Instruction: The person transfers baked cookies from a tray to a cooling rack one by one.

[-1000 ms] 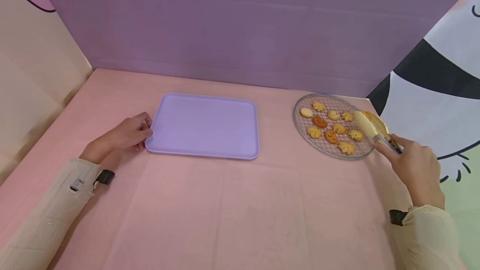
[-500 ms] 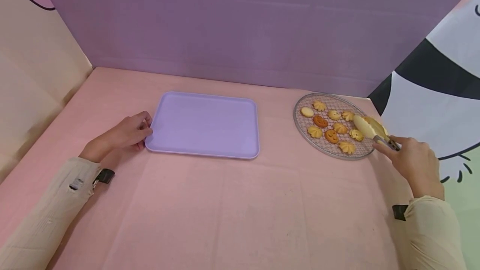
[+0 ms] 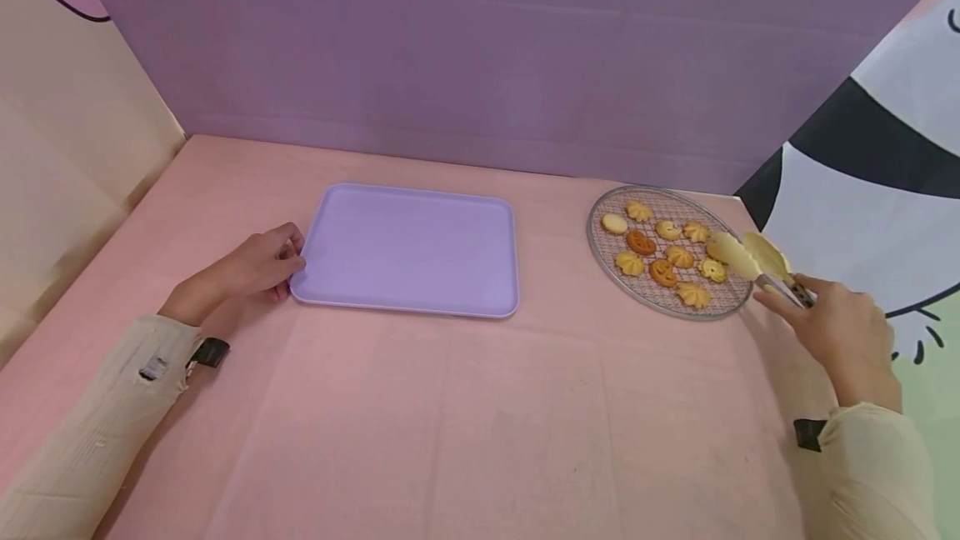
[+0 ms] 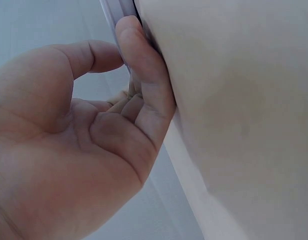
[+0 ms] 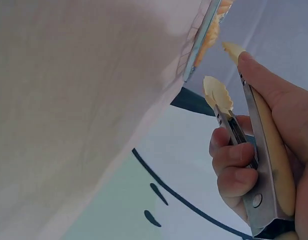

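My left hand [image 3: 251,267] pinches the left edge of a lilac rectangular tray [image 3: 408,252] lying on the pink cloth. In the left wrist view, thumb and finger meet at the tray's rim [image 4: 114,20]. My right hand [image 3: 847,332] grips a pair of tongs [image 3: 735,257] with cream scalloped tips. The tips stand apart at the right side of a round wire-mesh tray [image 3: 622,280], with nothing seen between them in the right wrist view. Several cookies, among them a pretzel-shaped one [image 3: 663,272] and a flower-shaped one [image 3: 693,294], lie on the mesh. One cookie [image 3: 715,249] is partly hidden behind the tongs.
A purple backdrop [image 3: 480,57] rises behind the table. A cream wall [image 3: 67,107] stands at the left, and a patterned panel [image 3: 870,215] is close beside my right hand. Pink cloth [image 3: 480,407] covers the table between and in front of the trays.
The tongs have shifted slightly to the right, and their tips have spread apart. A cookie at the mesh's right side shows more. My left hand and the lilac tray have stayed in place.
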The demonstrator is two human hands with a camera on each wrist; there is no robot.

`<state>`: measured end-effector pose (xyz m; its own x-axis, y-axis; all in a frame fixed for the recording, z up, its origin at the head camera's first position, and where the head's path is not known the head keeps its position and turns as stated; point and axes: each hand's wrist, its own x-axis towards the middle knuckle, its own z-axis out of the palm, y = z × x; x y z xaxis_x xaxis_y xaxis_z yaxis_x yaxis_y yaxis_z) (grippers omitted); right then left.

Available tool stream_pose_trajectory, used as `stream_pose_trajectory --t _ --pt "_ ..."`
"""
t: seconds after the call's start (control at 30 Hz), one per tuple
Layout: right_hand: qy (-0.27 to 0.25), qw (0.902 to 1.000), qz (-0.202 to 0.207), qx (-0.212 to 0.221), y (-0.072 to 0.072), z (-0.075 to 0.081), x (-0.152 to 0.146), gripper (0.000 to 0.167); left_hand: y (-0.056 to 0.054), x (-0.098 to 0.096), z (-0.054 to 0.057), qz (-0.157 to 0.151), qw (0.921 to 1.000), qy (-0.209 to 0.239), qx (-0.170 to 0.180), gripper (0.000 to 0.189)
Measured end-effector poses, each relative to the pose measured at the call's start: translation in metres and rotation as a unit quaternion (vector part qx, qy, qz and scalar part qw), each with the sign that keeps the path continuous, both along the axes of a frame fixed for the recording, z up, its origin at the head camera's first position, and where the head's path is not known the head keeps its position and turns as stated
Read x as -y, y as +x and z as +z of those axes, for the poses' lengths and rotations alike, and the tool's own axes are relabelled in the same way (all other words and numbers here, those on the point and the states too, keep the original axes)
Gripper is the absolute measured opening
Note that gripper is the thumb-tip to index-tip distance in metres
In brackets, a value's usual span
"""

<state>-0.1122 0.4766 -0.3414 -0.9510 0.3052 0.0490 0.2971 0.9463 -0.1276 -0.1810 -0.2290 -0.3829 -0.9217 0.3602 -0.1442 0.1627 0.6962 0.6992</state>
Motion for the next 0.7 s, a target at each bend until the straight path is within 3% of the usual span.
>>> stream_pose_trajectory --t 0.1,0.33,0.53,0.7 --pt "-0.003 0.9998 0.013 -0.013 0.005 0.001 0.007 0.100 0.000 0.000 -0.001 0.002 1.0000 -0.003 0.000 0.017" --pt "0.017 0.9935 0.091 -0.066 0.017 0.006 0.042 0.086 0.001 0.000 -0.001 0.003 1.0000 -0.003 0.003 0.018" --pt "0.032 0.9747 0.182 -0.126 0.020 0.006 0.078 0.074 0.001 0.001 -0.002 0.003 1.0000 -0.001 -0.002 0.018" --pt "0.018 0.9641 0.241 -0.110 0.023 0.001 0.107 0.076 0.000 0.000 -0.001 0.004 1.0000 0.003 0.000 0.018"
